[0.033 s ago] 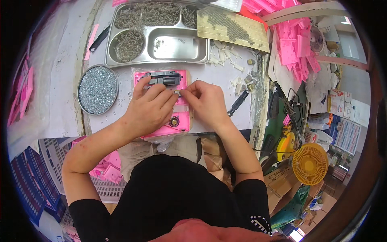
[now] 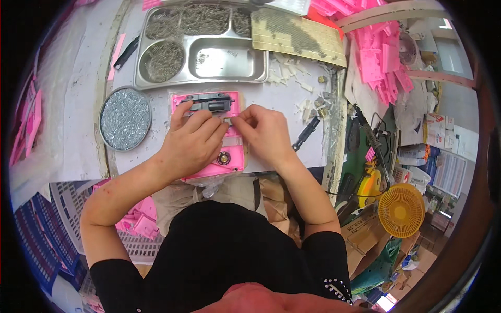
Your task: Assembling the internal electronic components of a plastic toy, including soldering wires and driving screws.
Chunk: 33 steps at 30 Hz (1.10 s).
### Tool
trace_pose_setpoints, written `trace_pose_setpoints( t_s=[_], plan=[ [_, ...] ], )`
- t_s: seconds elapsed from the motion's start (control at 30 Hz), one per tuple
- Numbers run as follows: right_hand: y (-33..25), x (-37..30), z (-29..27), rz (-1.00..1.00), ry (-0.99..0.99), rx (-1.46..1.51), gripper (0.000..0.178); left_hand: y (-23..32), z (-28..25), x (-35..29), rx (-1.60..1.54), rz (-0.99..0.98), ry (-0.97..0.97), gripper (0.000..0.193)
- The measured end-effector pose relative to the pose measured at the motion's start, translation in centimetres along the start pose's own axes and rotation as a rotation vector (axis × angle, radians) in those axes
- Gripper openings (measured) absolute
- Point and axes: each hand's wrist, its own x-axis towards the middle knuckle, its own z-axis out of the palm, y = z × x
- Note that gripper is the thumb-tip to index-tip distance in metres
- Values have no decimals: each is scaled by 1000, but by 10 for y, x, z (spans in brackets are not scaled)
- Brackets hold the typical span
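A pink plastic housing (image 2: 237, 148) lies on the white worktop in front of me. Across its far end sits a black mechanism (image 2: 219, 103), and a round black and brass-coloured part (image 2: 224, 158) is set near its close end. My left hand (image 2: 190, 143) rests over the housing's left side, fingers bent and gripping it, the tips close to a small pale piece (image 2: 228, 121). From the right, my right hand (image 2: 267, 133) pinches at that same piece, thumb and forefinger together. The fingers partly cover it, so its kind does not show.
Left of the housing stands a round dish (image 2: 125, 119) of small silvery parts. Behind is a metal compartment tray (image 2: 209, 81) with small metal pieces, beside a yellowish board (image 2: 297, 36). White plastic pieces (image 2: 305, 86) and a black part (image 2: 307, 133) lie to the right.
The whole view has shifted very slightly. Both hands keep their places on the housing, with no clear change in grip.
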Motion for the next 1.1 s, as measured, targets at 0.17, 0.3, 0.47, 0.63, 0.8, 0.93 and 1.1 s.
trace_pose_setpoints(
  t_s=[0.17,0.3,0.47,0.63,0.8,0.93,1.1],
  plan=[
    [7,-1,3,-22,58,64,18,3,5,1,30,-33,22,35],
    [35,11,-30,-22,-11,232,15,4,-1,4,30,-9,-48,38],
    [119,121,-191,70,760,-184,25,1,-7,10,15,77,-175,47],
    [288,180,-275,306,683,-1037,39,-1,-19,12,14,190,-317,54],
    [243,196,-273,452,513,-969,55,0,-26,4,32,125,-383,54],
    [210,166,-327,246,637,-883,46,-1,-22,6,-3,134,-358,55],
    [215,129,-354,148,763,-593,46,-2,-19,8,-25,131,-324,56]
  ],
)
